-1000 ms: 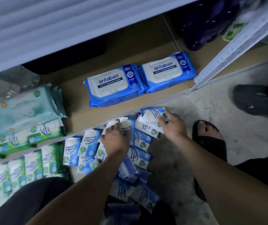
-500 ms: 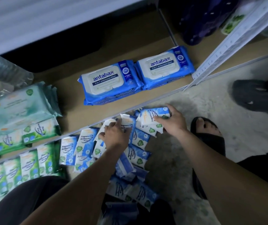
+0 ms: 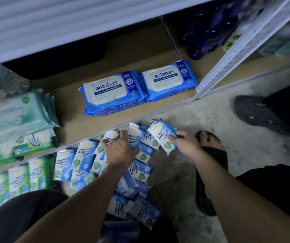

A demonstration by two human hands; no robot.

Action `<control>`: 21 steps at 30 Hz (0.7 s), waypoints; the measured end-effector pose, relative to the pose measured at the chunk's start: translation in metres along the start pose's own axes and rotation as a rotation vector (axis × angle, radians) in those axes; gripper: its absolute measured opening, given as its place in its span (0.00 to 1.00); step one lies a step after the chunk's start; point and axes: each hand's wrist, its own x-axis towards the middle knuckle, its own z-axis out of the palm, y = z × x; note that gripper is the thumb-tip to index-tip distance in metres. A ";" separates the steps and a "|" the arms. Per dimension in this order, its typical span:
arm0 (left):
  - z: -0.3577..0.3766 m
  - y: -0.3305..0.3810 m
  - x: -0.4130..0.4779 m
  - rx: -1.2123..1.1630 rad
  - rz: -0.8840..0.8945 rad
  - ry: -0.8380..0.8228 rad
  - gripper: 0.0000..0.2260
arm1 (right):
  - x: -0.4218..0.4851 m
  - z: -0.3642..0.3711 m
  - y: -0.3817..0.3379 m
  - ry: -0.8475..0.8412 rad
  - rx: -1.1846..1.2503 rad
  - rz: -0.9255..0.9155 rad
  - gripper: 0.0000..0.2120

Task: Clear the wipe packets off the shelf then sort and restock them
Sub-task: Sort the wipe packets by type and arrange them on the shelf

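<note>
Packet (image 3: 160, 136) pinched by right hand (image 3: 187, 146) now tilts steeper — left hand (image 3: 121, 152) grips another packet (image 3: 135, 135)

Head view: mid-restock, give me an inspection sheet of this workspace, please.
Surface: tan shelf board; grey floor in front of it.
Job's things: Antabax packs side by side on the shelf; small blue packets piled on the floor; green packets at left.
Clutter: teal packs stacked at the shelf's left.
Grippers: left hand grips packets atop the pile; right hand grips one blue packet.
Cables: nothing seen.
Surroundings: white upright, purple packs in the next bay, sandalled foot, a second dark shoe.
</note>
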 end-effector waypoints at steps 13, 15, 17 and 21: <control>-0.012 0.019 0.016 -0.002 0.453 0.427 0.24 | 0.035 0.011 -0.047 0.159 0.647 0.193 0.16; -0.017 0.021 0.016 -0.023 0.497 0.476 0.24 | 0.040 0.014 -0.048 0.198 0.592 0.180 0.18; -0.023 0.023 0.022 -0.027 0.494 0.515 0.25 | 0.042 0.014 -0.050 0.257 0.501 0.161 0.18; -0.025 0.025 0.037 -0.015 0.414 0.472 0.24 | 0.039 0.010 -0.056 0.309 0.441 0.114 0.13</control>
